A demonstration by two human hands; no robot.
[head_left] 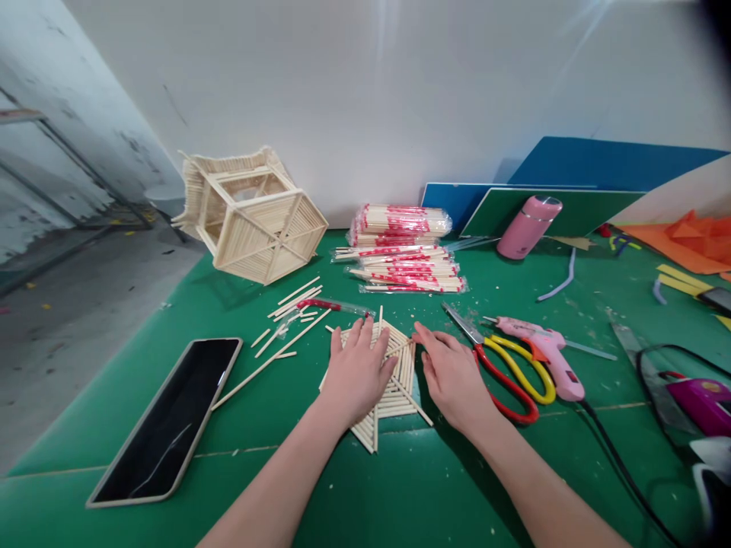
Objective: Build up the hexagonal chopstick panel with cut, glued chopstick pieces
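Note:
A web-like panel of pale wooden sticks (406, 374) lies flat on the table, with spokes poking past its rim. My left hand (357, 373) rests palm down over its left and middle part, fingers spread, hiding much of it. At the upper right edge, my right hand (448, 373) has its fingertips closed together on the end of a wooden stick (406, 344). Right beside that hand are scissors (502, 373) with red and yellow handles. A pink glue gun (545, 350) with a glue stick in its back lies just beyond them.
Loose sticks (274, 358) and a phone (171, 418) lie to the left. A hexagonal stick-built frame (268, 228) stands behind them. Wrapped chopstick packs (405, 251) are piled at the back. A pink bottle (528, 228) leans near a green board (588, 209). A black cord (622, 464) runs along the right.

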